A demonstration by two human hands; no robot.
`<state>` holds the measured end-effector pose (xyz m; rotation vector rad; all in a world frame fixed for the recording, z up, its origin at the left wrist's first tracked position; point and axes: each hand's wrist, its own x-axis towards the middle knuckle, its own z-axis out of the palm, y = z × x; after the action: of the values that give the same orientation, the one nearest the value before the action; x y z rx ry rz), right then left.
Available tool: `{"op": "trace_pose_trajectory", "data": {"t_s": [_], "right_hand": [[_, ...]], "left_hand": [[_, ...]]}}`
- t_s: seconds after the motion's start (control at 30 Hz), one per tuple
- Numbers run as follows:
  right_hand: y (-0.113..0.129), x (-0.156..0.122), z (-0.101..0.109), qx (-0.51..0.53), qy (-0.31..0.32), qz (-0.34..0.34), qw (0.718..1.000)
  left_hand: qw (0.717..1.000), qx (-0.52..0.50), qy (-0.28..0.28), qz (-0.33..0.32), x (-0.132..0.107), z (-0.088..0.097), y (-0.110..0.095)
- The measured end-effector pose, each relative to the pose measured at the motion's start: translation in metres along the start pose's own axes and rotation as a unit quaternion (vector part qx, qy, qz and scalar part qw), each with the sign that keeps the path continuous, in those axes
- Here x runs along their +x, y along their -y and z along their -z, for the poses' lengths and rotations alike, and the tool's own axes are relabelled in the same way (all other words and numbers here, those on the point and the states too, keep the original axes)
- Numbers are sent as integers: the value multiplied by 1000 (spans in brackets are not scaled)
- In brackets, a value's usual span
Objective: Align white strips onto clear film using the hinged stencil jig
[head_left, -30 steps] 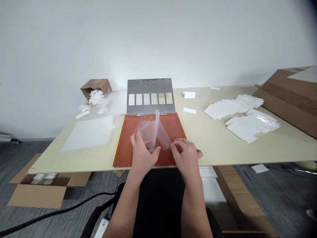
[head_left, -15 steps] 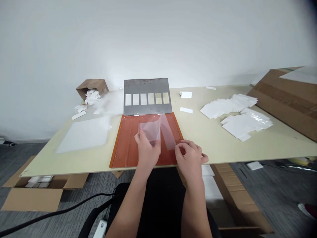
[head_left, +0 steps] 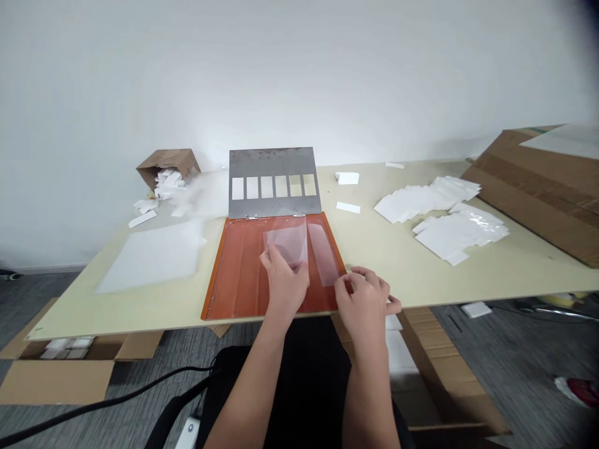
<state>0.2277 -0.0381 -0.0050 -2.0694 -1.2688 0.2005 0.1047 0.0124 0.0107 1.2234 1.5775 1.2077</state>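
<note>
My left hand is closed on a clear plastic film sheet, pinching its left edge and its lower right corner. The sheet is over an orange-red flat base. A narrow strip of clear film slants down the right side of this base. My right hand is at the base's lower right edge, thumb and fingertips pinched at the strip's lower end. Hinged to the back of the base, a grey metal plate with several rectangular windows stands raised.
To the left lie translucent sheets and a tipped cardboard box spilling white pieces. White packets are fanned out at the right beside a large cardboard box. Open cartons stand below the table's front edge.
The strip has come away from the sheet, with a wider gap between them. My right hand has shifted slightly right and down; my left hand has moved slightly right with the sheet.
</note>
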Motion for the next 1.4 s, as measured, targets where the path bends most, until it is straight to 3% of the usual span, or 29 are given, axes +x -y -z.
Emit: {"op": "trace_pose_trajectory", "data": {"t_s": [0.33, 0.57, 1.4], "right_hand": [[-1, -4, 3, -38, -38, 7, 999], [-3, -10, -3, -57, 5, 134, 989], [15, -8, -15, -168, 38, 143, 975]], "left_hand": [[1000, 11, -4, 12, -4, 9, -11], [999, -24, -33, -12, -9, 21, 1], [991, -115, -49, -47, -21, 31, 17]]}}
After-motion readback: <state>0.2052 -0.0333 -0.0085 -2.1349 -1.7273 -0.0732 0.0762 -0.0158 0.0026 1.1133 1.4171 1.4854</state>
